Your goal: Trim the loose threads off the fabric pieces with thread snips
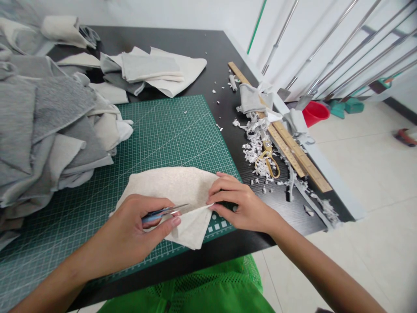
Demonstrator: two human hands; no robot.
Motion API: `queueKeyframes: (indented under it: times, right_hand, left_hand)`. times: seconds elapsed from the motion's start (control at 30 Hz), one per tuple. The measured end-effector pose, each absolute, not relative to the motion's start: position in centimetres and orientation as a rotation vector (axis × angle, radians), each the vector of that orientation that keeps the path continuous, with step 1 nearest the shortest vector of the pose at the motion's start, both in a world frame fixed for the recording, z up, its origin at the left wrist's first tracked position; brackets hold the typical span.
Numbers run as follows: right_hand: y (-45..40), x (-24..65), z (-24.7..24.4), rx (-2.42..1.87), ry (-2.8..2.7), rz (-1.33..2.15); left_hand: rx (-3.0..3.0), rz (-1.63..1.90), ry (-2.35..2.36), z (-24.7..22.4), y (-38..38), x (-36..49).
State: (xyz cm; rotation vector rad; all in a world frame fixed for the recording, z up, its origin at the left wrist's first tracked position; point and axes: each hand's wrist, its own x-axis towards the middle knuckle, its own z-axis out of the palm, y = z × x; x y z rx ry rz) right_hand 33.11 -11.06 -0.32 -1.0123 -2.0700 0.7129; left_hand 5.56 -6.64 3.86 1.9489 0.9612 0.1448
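A cream piece of fabric [172, 184] lies partly folded over on the green cutting mat [169, 134]. In my left hand [140, 230] is a small pair of scissors [159, 214] with a blue handle. Its metal blades point right, along the folded edge of the fabric, and the thumb and fingers also touch the cloth there. My right hand [234, 200] pinches the same fold near its right end between thumb and fingers. Part of the scissors' handle is hidden inside my left hand.
A large heap of grey and cream fabric pieces [55, 108] covers the mat's left side. More folded fabric [153, 67] lies behind. On the right are wooden rulers [286, 148], yellow-handled scissors [267, 163] and white scraps [256, 134]. Beyond the table edge stands a red bucket [316, 114].
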Motion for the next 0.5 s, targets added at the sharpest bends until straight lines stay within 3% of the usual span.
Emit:
queueKeyframes:
  times: [0.5]
  right_hand:
    - [-11.03,33.36,-0.18,-0.994,-2.081,0.701]
  left_hand:
    - [1.942,0.143,0.916,3.52,-7.33,5.77]
